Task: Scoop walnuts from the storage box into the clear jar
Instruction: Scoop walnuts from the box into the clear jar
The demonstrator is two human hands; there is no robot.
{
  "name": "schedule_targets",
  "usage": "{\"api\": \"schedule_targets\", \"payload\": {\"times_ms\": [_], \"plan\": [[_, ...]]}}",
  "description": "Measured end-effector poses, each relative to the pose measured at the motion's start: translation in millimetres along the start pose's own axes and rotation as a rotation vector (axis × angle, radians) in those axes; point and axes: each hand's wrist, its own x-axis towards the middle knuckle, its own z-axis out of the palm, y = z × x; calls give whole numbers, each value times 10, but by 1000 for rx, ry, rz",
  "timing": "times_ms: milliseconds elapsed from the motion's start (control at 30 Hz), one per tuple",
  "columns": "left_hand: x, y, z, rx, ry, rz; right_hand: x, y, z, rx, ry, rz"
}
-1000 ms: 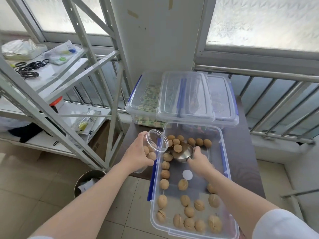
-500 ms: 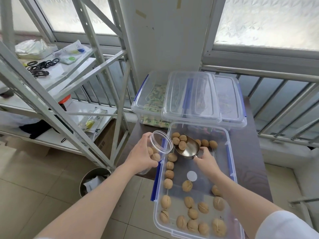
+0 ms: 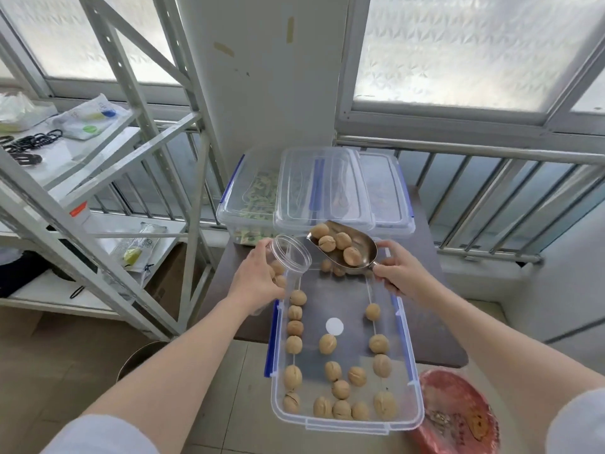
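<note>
A clear storage box (image 3: 413,407) with blue clips lies on a dark table, with several walnuts (image 3: 328,343) scattered on its bottom. My left hand (image 3: 258,279) grips a clear jar (image 3: 292,254) tilted toward the right at the box's far left corner; a few walnuts show inside it. My right hand (image 3: 400,272) holds the handle of a metal scoop (image 3: 365,245) raised above the box's far end. Several walnuts (image 3: 327,243) sit in the scoop, whose front lip is just right of the jar's open mouth.
Behind the box stand two closed clear containers (image 3: 322,194) stacked on the dark table (image 3: 435,335). A white metal shelf rack (image 3: 108,178) fills the left. A bin (image 3: 137,358) stands on the floor below it, a red bag (image 3: 458,417) at the lower right. A railing runs along the window.
My right hand has lifted the scoop out of the box with walnuts in it and brought it up beside the jar's mouth. The jar stays in my left hand.
</note>
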Motion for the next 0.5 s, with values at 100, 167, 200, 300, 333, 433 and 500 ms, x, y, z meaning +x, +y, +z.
{"api": "schedule_targets", "payload": {"times_ms": [100, 167, 200, 300, 333, 433, 500], "plan": [[2, 100, -1, -3, -6, 15, -84, -261, -223, -93, -60, -13], [-7, 137, -14, -5, -3, 20, -127, -441, -299, -195, -113, -22], [-18, 149, -28, -8, -11, 25, -145, -524, -320, -244, -140, -25], [-50, 156, -70, -12, -66, 71, -159, -759, -325, -410, -197, -22], [-63, 152, -82, -8, -89, 92, -153, -834, -315, -471, -210, -21], [-108, 121, -114, 3, -129, 137, -110, -1041, -256, -615, -243, -11], [-131, 87, -130, -5, -141, 150, -88, -1141, -216, -704, -253, -17]]}}
